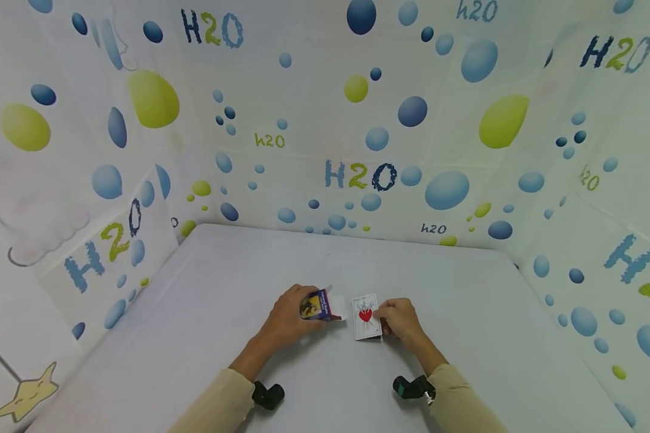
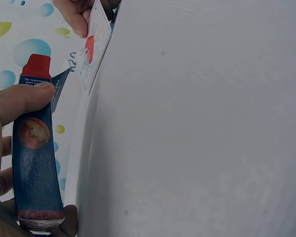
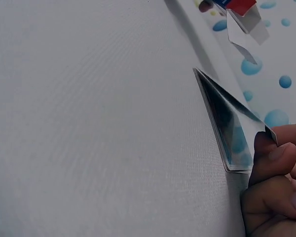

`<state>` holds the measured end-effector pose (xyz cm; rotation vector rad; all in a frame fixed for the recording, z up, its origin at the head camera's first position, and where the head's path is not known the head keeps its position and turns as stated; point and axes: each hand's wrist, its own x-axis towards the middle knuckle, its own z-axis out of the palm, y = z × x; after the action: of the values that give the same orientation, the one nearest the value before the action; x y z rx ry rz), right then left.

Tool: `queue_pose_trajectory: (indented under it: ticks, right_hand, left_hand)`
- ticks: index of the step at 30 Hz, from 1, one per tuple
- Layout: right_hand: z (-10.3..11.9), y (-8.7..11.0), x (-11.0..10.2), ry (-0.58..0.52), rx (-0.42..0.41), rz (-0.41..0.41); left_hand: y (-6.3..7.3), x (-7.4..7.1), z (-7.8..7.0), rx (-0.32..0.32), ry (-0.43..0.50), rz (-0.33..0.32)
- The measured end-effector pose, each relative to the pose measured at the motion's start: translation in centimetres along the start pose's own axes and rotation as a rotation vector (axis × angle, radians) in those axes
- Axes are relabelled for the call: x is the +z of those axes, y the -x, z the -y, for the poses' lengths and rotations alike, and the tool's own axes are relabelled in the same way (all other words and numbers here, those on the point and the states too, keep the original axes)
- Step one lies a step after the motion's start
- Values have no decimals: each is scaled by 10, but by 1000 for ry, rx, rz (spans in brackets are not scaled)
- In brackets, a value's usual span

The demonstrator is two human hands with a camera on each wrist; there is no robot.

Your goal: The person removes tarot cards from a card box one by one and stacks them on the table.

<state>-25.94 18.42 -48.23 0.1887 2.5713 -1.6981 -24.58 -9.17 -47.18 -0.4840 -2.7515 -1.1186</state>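
Note:
My left hand (image 1: 289,314) grips a small blue card box (image 1: 316,305) with a yellow picture on it, its white flaps open toward the right. In the left wrist view the thumb presses the narrow side of the box (image 2: 37,170), near its red end. Across a small gap, my right hand (image 1: 403,322) pinches the right edge of a playing card (image 1: 365,319) with a red heart. The right wrist view shows this card (image 3: 249,121) tilted up at the pinched edge, over a thin stack of cards (image 3: 214,129) lying on the table.
A white-covered table (image 1: 238,264) extends under both hands. Behind it and at the sides hangs a white sheet (image 1: 303,96) printed with blue and green drops and H2O lettering. Dark cameras (image 1: 269,396) are strapped at both wrists.

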Motion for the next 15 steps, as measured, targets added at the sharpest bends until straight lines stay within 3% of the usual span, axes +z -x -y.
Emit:
queue_pose_trajectory:
  ticks: [6,15]
  right_hand:
    - [0,0,3,89,-4,-28]
    - [7,1,9,346,-62,-68]
  left_hand:
    - [0,-2,-1,2,7,-8]
    - [2,-2,0,19,13,-17]
